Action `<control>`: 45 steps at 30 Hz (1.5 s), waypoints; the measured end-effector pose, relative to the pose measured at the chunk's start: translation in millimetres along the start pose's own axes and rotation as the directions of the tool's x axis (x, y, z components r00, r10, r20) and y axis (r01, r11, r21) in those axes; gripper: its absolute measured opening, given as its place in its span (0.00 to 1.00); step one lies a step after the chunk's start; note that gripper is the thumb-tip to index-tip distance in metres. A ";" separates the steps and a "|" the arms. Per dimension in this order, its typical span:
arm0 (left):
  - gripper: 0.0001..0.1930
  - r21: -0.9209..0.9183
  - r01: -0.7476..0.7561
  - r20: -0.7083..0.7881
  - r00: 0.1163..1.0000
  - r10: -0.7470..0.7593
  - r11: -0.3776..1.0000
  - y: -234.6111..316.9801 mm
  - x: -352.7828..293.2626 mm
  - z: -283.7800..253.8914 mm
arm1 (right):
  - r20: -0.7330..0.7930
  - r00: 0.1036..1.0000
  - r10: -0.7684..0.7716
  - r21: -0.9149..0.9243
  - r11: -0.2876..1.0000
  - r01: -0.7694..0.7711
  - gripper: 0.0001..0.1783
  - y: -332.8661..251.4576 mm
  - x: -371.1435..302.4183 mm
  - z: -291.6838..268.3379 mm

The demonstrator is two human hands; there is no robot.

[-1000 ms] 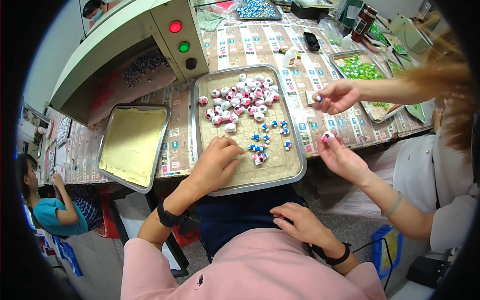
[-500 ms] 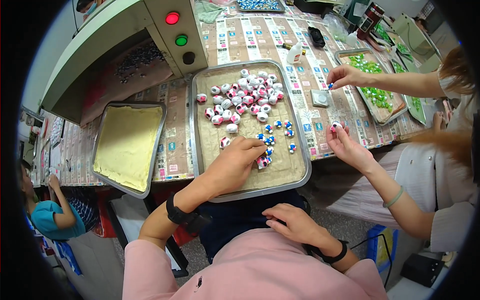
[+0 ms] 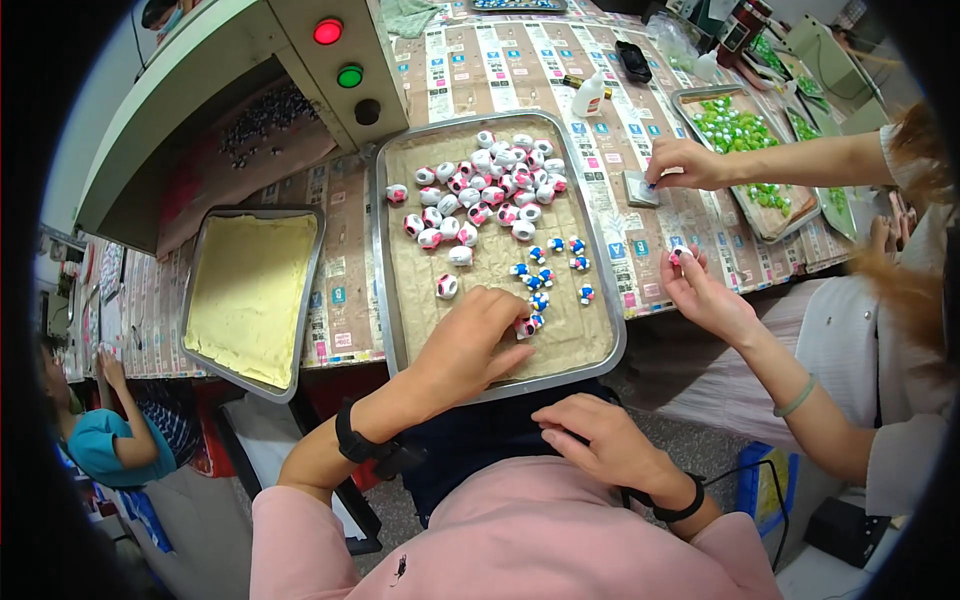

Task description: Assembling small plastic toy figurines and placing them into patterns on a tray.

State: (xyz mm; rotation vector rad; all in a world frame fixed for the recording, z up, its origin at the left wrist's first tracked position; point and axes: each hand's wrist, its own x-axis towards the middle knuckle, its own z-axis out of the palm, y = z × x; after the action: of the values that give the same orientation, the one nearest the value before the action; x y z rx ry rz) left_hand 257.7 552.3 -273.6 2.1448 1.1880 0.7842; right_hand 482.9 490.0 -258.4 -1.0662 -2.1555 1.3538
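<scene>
A metal tray (image 3: pixel 385 300) lined with brown paper lies in front of me. My left hand (image 3: pixel 465 340) reaches over its near part, thumb spread from the bent fingers. The fingertips are at a small pink-and-white piece (image 3: pixel 527 328) beside several little blue-and-white figures (image 3: pixel 540 278); whether they touch it I cannot tell. One white-and-pink hollow piece (image 3: pixel 446 287) lies just beyond the hand, and a loose heap of similar pieces (image 3: pixel 485 185) fills the tray's far part. My right hand (image 3: pixel 600 435) hovers at my lap, empty, with loosely bent fingers apart.
Left stands a yellow-lined tray (image 3: pixel 250 300) by a machine (image 3: pixel 350 60) with red and green lights. On the right a co-worker's hands hold small pieces, one at a grey square block (image 3: pixel 641 188). Beyond are a white bottle (image 3: pixel 588 95) and a tray of green pieces (image 3: pixel 735 130).
My left hand has drawn back slightly toward me, and its thumb has spread from the fingers. The co-worker's far hand has come down to the grey block.
</scene>
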 end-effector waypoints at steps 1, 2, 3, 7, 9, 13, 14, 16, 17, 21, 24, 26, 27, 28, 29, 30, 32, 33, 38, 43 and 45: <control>0.15 0.030 0.006 -0.014 1.000 -0.005 1.000 -0.7 -0.6 1.1 | 0.003 1.000 -0.001 0.002 1.000 0.001 0.13 -1.5 2.3 -2.2; 0.15 0.030 0.007 -0.014 1.000 -0.007 1.000 -0.8 -0.6 1.1 | -0.064 0.997 -0.046 -0.016 0.999 0.045 0.13 -1.9 4.3 -4.5; 0.15 0.060 0.017 -0.003 1.000 -0.016 0.998 -1.0 -0.9 0.1 | -0.128 0.987 -0.093 -0.036 0.995 0.089 0.12 -2.4 7.2 -7.3; 0.14 0.043 0.053 0.010 0.999 -0.053 0.998 -1.5 -7.6 -10.0 | -0.283 0.943 -0.176 -0.173 0.976 0.130 0.12 -1.6 23.4 -17.6; 0.13 0.028 0.063 0.019 0.998 -0.063 0.998 -1.5 -13.8 -18.3 | -0.292 0.942 -0.163 -0.188 0.976 0.111 0.12 -2.4 30.5 -20.9; 0.12 0.066 0.098 0.049 0.994 -0.102 0.993 -2.0 -28.1 -36.2 | -0.291 0.929 -0.229 -0.299 0.944 0.139 0.14 0.1 45.2 -22.6; 0.12 0.093 0.133 0.079 0.987 -0.141 0.987 1.3 -30.7 -43.2 | -0.292 0.925 -0.243 -0.317 0.937 0.146 0.14 0.5 49.1 -21.9; 0.12 0.111 0.150 0.071 0.985 -0.159 0.982 2.1 -36.0 -50.4 | -0.284 0.924 -0.257 -0.341 0.928 0.153 0.14 4.1 57.9 -18.5; 0.13 0.127 0.165 0.061 0.983 -0.173 0.978 2.1 -37.4 -53.3 | -0.277 0.922 -0.270 -0.369 0.916 0.157 0.15 5.8 62.6 -16.5; 0.14 0.132 0.138 0.089 0.985 -0.151 0.982 2.6 -34.9 -57.4 | -0.258 0.906 -0.334 -0.507 0.845 0.167 0.13 10.0 78.8 -10.3; 0.14 0.146 0.134 0.069 0.987 -0.145 0.980 7.6 -31.5 -57.9 | -0.278 0.905 -0.322 -0.602 0.792 0.097 0.12 20.0 84.4 -13.3; 0.14 0.132 0.135 0.058 0.988 -0.144 0.982 7.1 -33.6 -59.2 | -0.294 0.915 -0.277 -0.620 0.783 0.038 0.12 24.1 86.4 -16.4; 0.15 0.123 0.157 0.040 0.986 -0.163 0.980 4.8 -36.1 -59.8 | -0.304 0.913 -0.272 -0.631 0.775 0.021 0.12 23.4 86.7 -17.3; 0.14 0.119 0.150 0.022 0.988 -0.154 0.982 0.8 -36.9 -58.8 | -0.336 0.907 -0.253 -0.611 0.792 -0.005 0.12 22.9 86.3 -18.2; 0.14 0.118 0.137 0.026 0.990 -0.141 0.984 0.5 -36.7 -57.9 | -0.366 0.899 -0.238 -0.582 0.813 -0.022 0.13 23.0 85.5 -19.7; 0.13 0.111 0.146 -0.027 0.989 -0.144 0.983 0.3 -36.2 -56.6 | -0.384 0.889 -0.249 -0.573 0.820 -0.018 0.12 23.3 83.9 -21.6; 0.11 0.108 0.156 -0.112 0.983 -0.144 0.982 0.3 -33.4 -54.9 | -0.393 0.882 -0.261 -0.558 0.830 -0.003 0.12 21.9 78.4 -22.2; 0.11 0.106 0.146 -0.111 0.985 -0.134 0.984 0.1 -32.6 -55.0 | -0.393 0.878 -0.274 -0.538 0.843 0.022 0.12 20.5 74.8 -21.7; 0.11 0.107 0.169 -0.189 0.971 -0.147 0.980 -1.8 -31.2 -54.0 | -0.368 0.893 -0.258 -0.390 0.915 0.104 0.15 4.5 45.5 -19.7; 0.10 0.074 0.211 -0.254 0.949 -0.186 0.975 -1.6 -31.8 -50.7 | -0.372 0.903 -0.214 -0.265 0.957 0.117 0.13 -1.4 19.4 -17.9; 0.09 0.094 0.215 -0.264 0.947 -0.184 0.972 -3.0 -32.6 -50.3 | -0.367 0.909 -0.198 -0.241 0.964 0.112 0.13 -2.5 14.4 -15.9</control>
State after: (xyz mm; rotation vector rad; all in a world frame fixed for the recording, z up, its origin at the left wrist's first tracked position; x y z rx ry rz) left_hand 205.9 534.7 -249.1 2.0198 1.5960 0.9366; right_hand 483.1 509.8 -249.9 -1.1040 -2.0613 0.7692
